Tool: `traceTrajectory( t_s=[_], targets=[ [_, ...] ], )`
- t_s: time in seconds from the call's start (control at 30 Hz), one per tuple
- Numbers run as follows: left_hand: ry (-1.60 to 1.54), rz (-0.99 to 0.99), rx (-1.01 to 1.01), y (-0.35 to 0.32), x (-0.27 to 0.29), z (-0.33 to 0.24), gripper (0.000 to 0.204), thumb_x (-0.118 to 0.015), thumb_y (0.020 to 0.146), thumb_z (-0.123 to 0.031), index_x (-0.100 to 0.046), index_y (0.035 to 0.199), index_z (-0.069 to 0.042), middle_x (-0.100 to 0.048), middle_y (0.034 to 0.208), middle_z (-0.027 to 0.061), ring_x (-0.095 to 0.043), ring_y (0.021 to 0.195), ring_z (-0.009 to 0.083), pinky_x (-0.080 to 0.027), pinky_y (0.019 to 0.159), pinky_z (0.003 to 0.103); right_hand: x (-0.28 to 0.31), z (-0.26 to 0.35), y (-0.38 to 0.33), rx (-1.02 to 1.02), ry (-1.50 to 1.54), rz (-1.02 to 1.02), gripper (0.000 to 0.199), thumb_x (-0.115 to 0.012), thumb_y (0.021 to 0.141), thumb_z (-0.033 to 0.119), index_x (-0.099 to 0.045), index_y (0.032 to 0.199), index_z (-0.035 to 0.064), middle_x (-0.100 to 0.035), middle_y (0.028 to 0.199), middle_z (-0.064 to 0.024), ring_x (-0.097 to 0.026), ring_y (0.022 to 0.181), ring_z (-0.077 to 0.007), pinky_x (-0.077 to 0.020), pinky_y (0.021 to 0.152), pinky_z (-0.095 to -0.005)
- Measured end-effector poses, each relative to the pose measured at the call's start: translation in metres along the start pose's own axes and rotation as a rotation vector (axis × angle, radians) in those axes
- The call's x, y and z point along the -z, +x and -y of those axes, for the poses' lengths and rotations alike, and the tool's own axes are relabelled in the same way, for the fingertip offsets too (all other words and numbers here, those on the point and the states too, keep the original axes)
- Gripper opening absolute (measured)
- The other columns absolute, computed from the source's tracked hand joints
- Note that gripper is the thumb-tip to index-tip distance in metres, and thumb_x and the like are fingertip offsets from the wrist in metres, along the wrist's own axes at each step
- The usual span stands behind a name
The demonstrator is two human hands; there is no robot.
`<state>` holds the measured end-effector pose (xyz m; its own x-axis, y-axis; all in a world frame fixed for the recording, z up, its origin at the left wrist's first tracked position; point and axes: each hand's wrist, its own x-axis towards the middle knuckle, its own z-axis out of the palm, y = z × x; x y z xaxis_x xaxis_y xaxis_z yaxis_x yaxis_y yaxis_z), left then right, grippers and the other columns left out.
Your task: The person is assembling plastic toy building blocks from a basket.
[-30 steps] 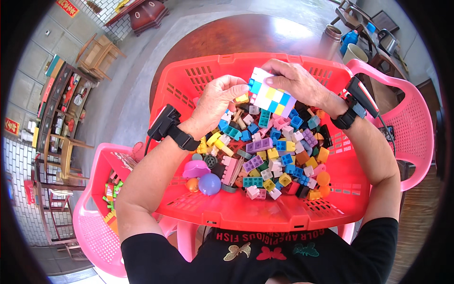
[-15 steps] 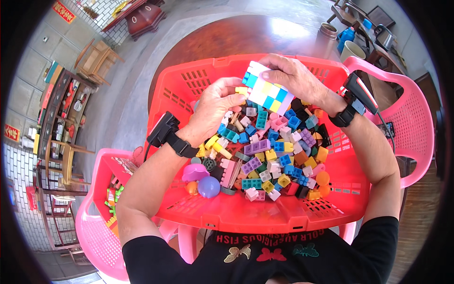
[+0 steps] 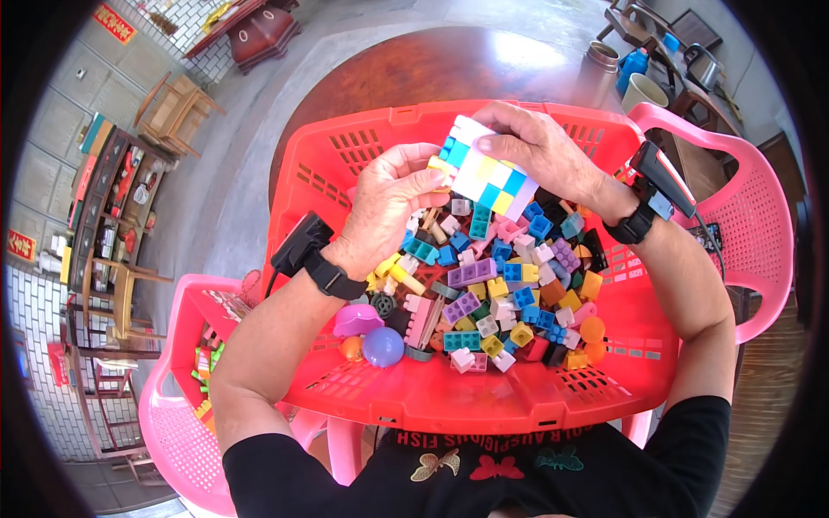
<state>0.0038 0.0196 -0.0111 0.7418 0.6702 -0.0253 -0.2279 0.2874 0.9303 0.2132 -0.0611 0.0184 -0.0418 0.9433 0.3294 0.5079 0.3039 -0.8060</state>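
A block of joined building bricks [image 3: 485, 173], white, blue, yellow and lilac, is held tilted over the far part of a red plastic basket [image 3: 484, 406]. My right hand [image 3: 540, 147] grips it from the far right side, thumb across its top face. My left hand [image 3: 393, 194] pinches a small yellow brick [image 3: 439, 171] against the block's left edge; whether the two are joined, I cannot tell. Below both hands lies a heap of loose bricks [image 3: 484, 276] in many colours. A blue ball [image 3: 382, 345] and a purple piece [image 3: 356, 320] rest at the heap's near left.
Behind the basket is a round brown table [image 3: 363, 73] with a metal flask [image 3: 598, 69]. Pink plastic chairs [image 3: 760, 216] stand at both sides. A red box of bricks [image 3: 205, 332] sits on the left one. A wooden shelf [image 3: 112, 207] stands far left.
The yellow brick in my left hand has come closer to the block's left edge. The block is turned slightly in my right hand.
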Motion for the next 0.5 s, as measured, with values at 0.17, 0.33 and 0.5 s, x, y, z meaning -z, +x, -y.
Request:
traceTrajectory(
  t_s=[0.17,0.33,0.5],
  targets=[
    [0.044,-0.005,0.007,-0.001,-0.003,-0.004,0.028,-0.061,0.087,-0.004,-0.055,0.115,-0.001,-0.063,0.105,0.0107,-0.064,0.091,0.0183,-0.055,0.080,0.031,-0.002,0.001,-0.001,-0.025,0.043,-0.024,0.027,-0.060,0.089,0.021,-0.058,0.104,-0.0010,-0.063,0.083,-0.0130,-0.062,0.079,-0.0187,-0.0485,0.070,-0.0317],
    [0.137,-0.019,-0.030,-0.004,-0.010,0.004,0.029,-0.063,0.087,-0.006,-0.055,0.114,0.000,-0.064,0.104,0.0106,-0.064,0.091,0.0174,-0.055,0.080,0.030,-0.001,0.005,-0.004,-0.059,0.021,-0.016,0.026,-0.058,0.089,0.020,-0.058,0.103,-0.0020,-0.064,0.084,-0.0116,-0.063,0.080,-0.0176,-0.0487,0.071,-0.0310],
    [0.093,-0.020,-0.018,-0.008,-0.016,-0.003,0.031,-0.064,0.087,-0.007,-0.054,0.114,0.001,-0.064,0.103,0.0101,-0.064,0.090,0.0163,-0.054,0.080,0.029,-0.002,0.010,-0.006,-0.076,0.062,-0.045,0.027,-0.059,0.088,0.020,-0.059,0.103,-0.0019,-0.064,0.084,-0.0128,-0.063,0.080,-0.0193,-0.0490,0.071,-0.0319]
  ],
)
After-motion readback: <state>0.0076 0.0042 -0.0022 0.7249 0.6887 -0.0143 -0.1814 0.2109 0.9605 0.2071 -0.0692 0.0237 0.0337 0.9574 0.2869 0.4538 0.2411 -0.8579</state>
